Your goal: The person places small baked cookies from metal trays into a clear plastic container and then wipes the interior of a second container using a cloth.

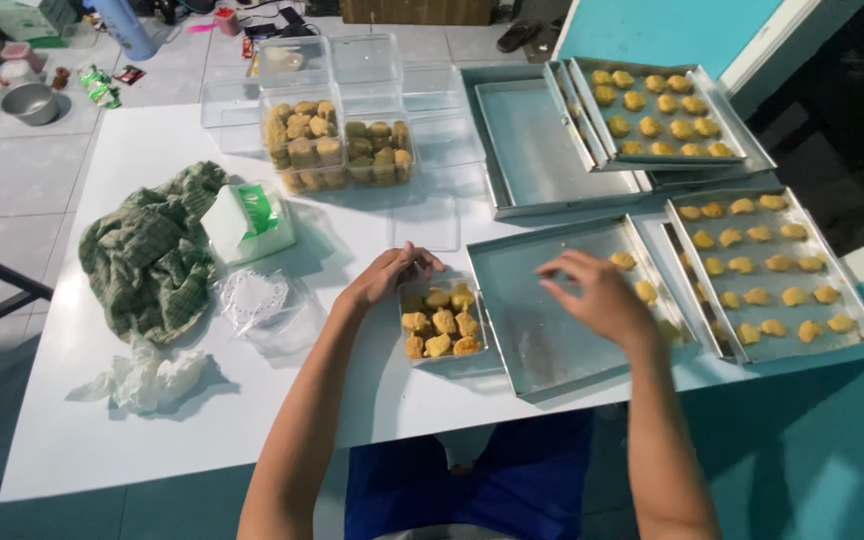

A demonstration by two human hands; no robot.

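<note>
the left hand [384, 277] holds the rim of a small clear box [441, 322], half full of cookies. the right hand [592, 290], fingers loosely apart and empty, hovers over a nearly empty tray [542, 330]; two boxes [340, 150] are full, two trays of cookies [767, 262] are left.

clear box [441, 322] of golden cookies

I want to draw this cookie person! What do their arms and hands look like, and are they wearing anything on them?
Both arms are bare right up to the bottom edge of the picture: no sleeves show. The left hand and the right hand wear no gloves, and I can see no rings, watch or bracelets. Below the table edge there is blue clothing on the lap.
</note>
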